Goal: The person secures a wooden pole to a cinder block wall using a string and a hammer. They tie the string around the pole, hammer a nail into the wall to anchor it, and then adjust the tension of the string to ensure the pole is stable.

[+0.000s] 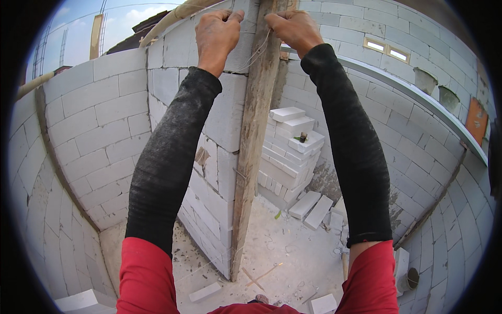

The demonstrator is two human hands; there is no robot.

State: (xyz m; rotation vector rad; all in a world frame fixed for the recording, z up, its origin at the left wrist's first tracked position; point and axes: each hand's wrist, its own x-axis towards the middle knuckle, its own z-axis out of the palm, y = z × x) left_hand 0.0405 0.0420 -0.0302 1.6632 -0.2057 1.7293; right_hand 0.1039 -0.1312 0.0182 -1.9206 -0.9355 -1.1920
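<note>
Both my arms reach up in front of me at the top of the view. My left hand [218,39] is closed in a pinch beside the white block wall's end [227,112]; what its fingertips hold is too small to make out. On the other side of an upright wooden board [254,131], my right hand [297,32] is pinched on a thin string [259,51]. Loose loops of that string hang down in front of the board. The board stands along the end of the wall, running from the floor to above my hands.
Stacked white blocks [293,157] stand behind the board, with loose blocks [316,212] on the floor. A long metal bar [413,94] crosses at right, near two buckets [426,80]. Another bucket [409,280] lies low right. Block walls surround the room.
</note>
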